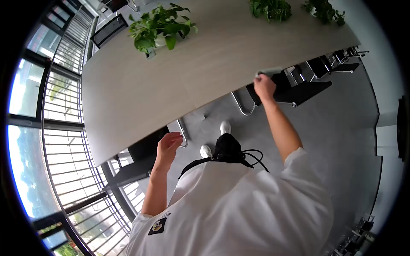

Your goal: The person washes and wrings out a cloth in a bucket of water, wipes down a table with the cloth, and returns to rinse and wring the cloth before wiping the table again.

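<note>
At the near edge of the long grey-brown table (179, 81), my right hand (265, 87) is closed on a pale grey-green cloth (272, 71). Part of the cloth lies on the tabletop beyond my knuckles; the rest is hidden by my fingers. My left hand (168, 148) hangs in the air in front of the table's near edge, to the left of my body. Its fingers are loosely bent and apart from the palm, with nothing visible in them.
Potted green plants (160, 30) stand along the table's far side. Black chairs with metal frames, one a near-right chair (303, 91) and another a near-left chair (136, 166), are tucked along the near edge. Barred windows (64, 141) run down the left; a pale wall is right.
</note>
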### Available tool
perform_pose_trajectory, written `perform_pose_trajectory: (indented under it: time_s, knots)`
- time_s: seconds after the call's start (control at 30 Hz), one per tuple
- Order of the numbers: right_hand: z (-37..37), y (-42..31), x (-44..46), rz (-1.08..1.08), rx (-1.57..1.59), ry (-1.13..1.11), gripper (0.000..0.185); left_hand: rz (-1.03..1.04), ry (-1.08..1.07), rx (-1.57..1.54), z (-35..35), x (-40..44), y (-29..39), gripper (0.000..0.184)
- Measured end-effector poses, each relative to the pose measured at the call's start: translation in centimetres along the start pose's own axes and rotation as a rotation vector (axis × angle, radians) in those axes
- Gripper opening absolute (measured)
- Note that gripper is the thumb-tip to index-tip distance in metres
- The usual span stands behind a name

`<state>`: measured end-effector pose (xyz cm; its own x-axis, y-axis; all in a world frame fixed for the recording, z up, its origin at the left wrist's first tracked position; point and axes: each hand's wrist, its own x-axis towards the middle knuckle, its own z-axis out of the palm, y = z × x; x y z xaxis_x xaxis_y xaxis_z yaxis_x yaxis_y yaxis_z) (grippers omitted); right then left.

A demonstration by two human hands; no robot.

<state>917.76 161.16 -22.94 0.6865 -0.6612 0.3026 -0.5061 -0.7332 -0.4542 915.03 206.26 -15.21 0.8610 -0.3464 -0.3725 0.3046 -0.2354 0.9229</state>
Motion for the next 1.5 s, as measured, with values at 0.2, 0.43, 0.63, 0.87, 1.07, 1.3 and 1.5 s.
perform_pose_trajectory:
  time_s: [0.2,0.43,0.63,0.87,1.07,1.3,1.5]
  knots:
    - [16.2,-1.5,2.0,-0.266,0.035,-0.403,0.037,-0.118,0.136,0.005,1.3,10.1,2.0,0.029]
    - [21.7,-2.1,2.9,-0.341,-0.024,-0.402,0.071,-0.274,0.123,-0.075,8.2,20.1,5.7,0.029]
    - [20.7,3.2,9.9,-0.274,-0.109,-0.296,0.067,-0.143,-0.158,-0.161,13.9,31.5,7.2,0.028]
    - [20.4,19.9,20.4,0.297,-0.476,-0.009,0.063,0.02,-0.322,-0.222,16.9,40.0,8.7,0.03]
    - [27.4,21.1,28.9,0.466,-0.455,-0.024,0.062,-0.143,-0.308,-0.37,14.0,38.1,5.1,0.032]
    - [37.0,-16.0,15.4,-0.689,0.424,-0.383,0.043,-0.003,-0.11,-0.377,9.7,35.8,5.6,0.038]
    - [33.3,-16.2,12.4,-0.901,0.386,-0.671,0.052,0.12,-0.101,-0.379,10.8,37.5,7.2,0.043]
